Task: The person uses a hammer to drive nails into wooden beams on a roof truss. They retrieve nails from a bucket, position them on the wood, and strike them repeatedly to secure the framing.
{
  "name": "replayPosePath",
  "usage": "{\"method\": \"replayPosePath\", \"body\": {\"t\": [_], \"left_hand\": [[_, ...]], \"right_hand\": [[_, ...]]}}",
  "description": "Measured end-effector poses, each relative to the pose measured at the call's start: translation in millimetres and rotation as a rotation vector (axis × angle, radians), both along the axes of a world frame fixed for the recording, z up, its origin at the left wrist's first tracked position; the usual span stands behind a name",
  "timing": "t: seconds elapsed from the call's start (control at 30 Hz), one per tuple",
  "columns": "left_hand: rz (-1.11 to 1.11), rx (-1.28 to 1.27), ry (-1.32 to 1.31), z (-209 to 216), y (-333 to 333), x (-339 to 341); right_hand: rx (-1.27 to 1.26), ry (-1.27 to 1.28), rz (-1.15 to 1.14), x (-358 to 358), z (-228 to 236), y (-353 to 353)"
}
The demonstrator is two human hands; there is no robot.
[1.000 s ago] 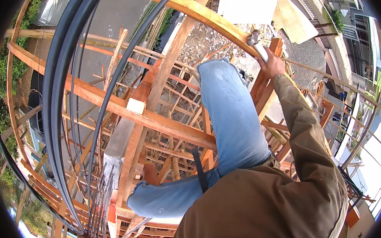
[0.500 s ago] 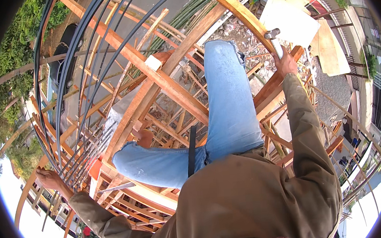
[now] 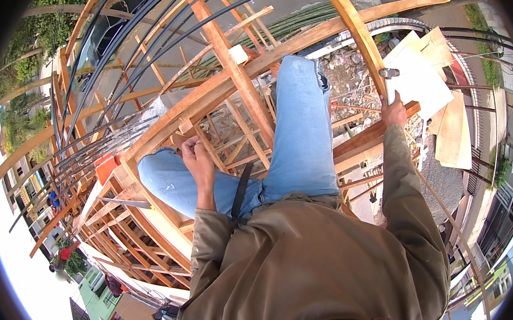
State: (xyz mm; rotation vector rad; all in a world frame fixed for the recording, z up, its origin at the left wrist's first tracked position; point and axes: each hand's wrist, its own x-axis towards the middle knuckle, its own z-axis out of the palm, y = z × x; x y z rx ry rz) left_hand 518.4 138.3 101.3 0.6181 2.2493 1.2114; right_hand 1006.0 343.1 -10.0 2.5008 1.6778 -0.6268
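Note:
My right hand (image 3: 393,113) is closed around the pale handle of a hammer (image 3: 389,73). The hammer's metal head lies over an upright-running timber beam (image 3: 351,25), beside a white sheet (image 3: 420,83). My left hand (image 3: 197,161) is raised above my bent left leg, its fingers curled together. Whatever they may pinch is too small to make out. Just past those fingers, a small wood block (image 3: 186,127) shows at a long timber (image 3: 168,126). A black strap (image 3: 242,188) hangs across my thigh.
I sit high on crossing timbers, with rubble (image 3: 345,73) showing below. Black cables (image 3: 158,30) sweep across the upper left. Steel rebars (image 3: 78,157) stick out beside an orange object (image 3: 107,166). A person in red (image 3: 67,253) appears at far left; plywood pieces (image 3: 454,137) lie right.
My left hand has come in from the far left to above my left leg. The view has turned, and my right hand still grips the hammer by the beam.

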Motion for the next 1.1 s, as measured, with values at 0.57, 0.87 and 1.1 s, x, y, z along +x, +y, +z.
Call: {"method": "replayPosePath", "body": {"t": [0.57,0.87,1.1], "left_hand": [[-0.461,-0.058,-0.193,8,136,64],[-0.778,0.064,-0.362,-37,319,206],[-1.124,0.274,0.206,-107,469,283]], "right_hand": [[0.075,0.125,-0.09,8,-5,-2],[0.071,0.199,-0.08,15,-13,-5],[0.069,0.181,-0.05,13,-5,1]]}}
